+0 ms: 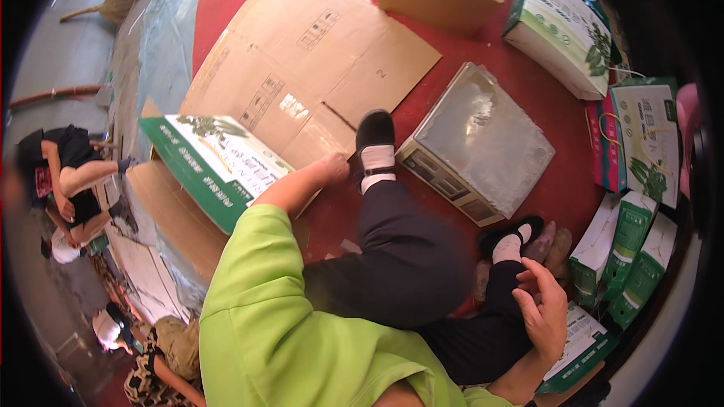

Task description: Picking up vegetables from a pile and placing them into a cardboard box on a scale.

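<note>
My left hand point(332, 170) reaches forward past a green-and-white printed carton point(215, 162). Its fingers look curled together beside my black shoe point(375, 132), at the near edge of a large flattened cardboard sheet point(317, 60); what they hold, if anything, is hidden. That carton stands tilted under my left forearm, with brown cardboard flaps showing below it. Over my right thigh, my right hand point(543, 309) hovers palm inward, its fingers bent but apart and nothing in them. Below that hand lies another green-and-white carton point(577, 343).
A box with a scuffed grey top point(483, 136) sits on the red floor point(520, 75) between my feet. Ahead is an open brown box point(437, 0) holding a pinkish ring. Printed cartons point(562, 26) and gift bags point(648, 136) line the right. People point(72, 173) sit at the left.
</note>
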`<state>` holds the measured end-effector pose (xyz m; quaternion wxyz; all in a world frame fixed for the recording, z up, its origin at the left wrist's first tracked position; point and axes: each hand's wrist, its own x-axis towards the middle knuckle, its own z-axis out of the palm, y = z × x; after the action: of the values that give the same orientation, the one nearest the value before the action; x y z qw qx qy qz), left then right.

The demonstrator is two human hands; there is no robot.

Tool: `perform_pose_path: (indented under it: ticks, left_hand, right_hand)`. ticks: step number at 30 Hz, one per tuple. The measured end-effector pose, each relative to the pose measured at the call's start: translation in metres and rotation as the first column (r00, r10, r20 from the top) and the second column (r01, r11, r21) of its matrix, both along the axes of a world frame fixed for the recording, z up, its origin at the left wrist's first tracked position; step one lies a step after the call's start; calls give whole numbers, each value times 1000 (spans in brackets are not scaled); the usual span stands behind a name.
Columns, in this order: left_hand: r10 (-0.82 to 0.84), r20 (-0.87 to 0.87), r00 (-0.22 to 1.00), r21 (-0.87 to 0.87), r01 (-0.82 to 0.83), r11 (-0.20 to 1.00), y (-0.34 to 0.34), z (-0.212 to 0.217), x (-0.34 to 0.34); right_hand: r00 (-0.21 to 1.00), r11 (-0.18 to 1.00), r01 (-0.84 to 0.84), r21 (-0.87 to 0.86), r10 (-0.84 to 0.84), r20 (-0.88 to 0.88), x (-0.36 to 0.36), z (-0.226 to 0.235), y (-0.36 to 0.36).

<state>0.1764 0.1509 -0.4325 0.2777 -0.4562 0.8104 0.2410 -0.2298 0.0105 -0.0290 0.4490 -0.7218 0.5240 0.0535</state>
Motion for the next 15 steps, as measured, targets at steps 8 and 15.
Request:
perform_pose_path:
  ticks: [8, 15]
  left_hand:
    - [14, 121, 993, -116, 0, 993, 4, 17, -23]
    - [559, 64, 827, -19, -559, 829, -70, 73, -14]
  right_hand:
    - [999, 999, 32, 9, -32, -4, 8, -1, 0]
    - [1000, 1000, 15, -21, -15, 10, 3, -7, 2]
